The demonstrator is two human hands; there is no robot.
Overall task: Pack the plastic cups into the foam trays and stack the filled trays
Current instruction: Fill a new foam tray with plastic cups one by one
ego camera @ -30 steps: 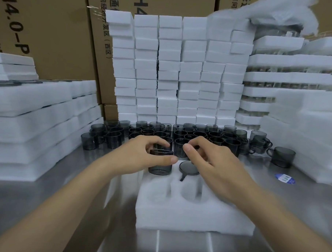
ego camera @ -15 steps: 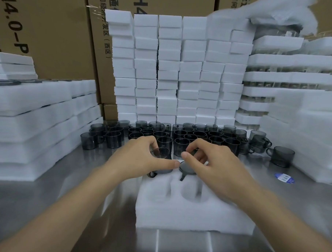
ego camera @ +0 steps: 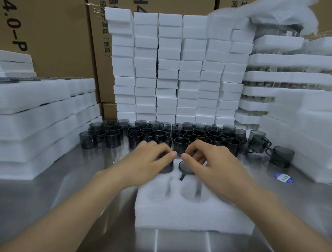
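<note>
View from the person's head, looking down at a steel table. A white foam tray with round pockets lies at near centre. Both hands meet over its far edge. The left hand is curled down over the top of a smoke-grey plastic cup, gripping it from above; the cup sits low in the tray's far-left pocket, with only its lower wall visible under the fingers. Just to its right, a second cup is seated in the far-middle pocket, with its handle pointing toward the viewer. The right hand arches over this cup with fingers bent and thumb tip close to the left thumb; blur hides whether it is gripping the rim. Beyond the tray stands a crowd of loose cups, upright in rows, and a lone cup sits apart at far right. Behind them rises a wall of foam blocks. Stacked trays fill the left side, filled stacks the right, with cardboard boxes at the back. A blue sticker lies on the table at right.
</note>
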